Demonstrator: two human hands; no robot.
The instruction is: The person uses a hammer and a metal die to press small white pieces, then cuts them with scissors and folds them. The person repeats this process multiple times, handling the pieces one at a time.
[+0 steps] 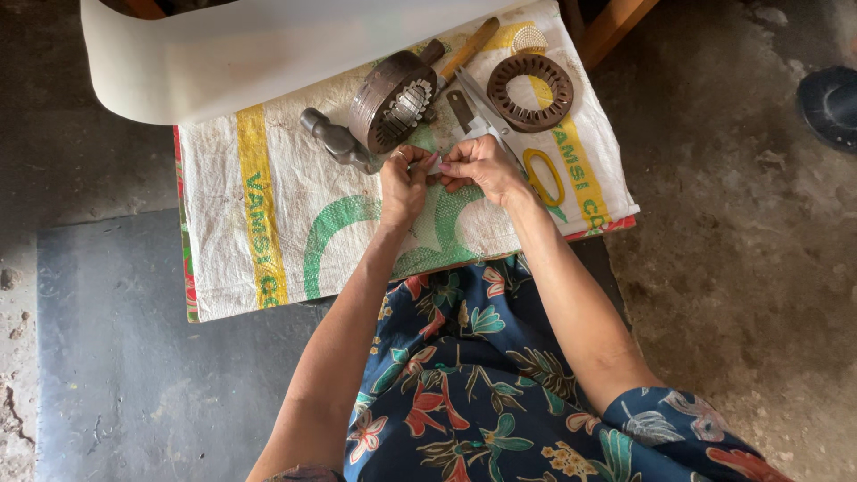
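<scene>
My left hand and my right hand meet over a woven sack spread on a low table. Together they pinch a small pale strip between the fingertips. Just beyond my left hand lies a slotted metal motor core on its side, with a hammer head to its left. Scissors with yellow handles lie right of my right hand, blades pointing away.
A rusty ring-shaped stator lamination rests at the sack's far right. A wide roll of pale sheet curls over the far edge. A wooden-handled tool lies behind the core. Bare concrete floor surrounds the table; a dark shoe is at right.
</scene>
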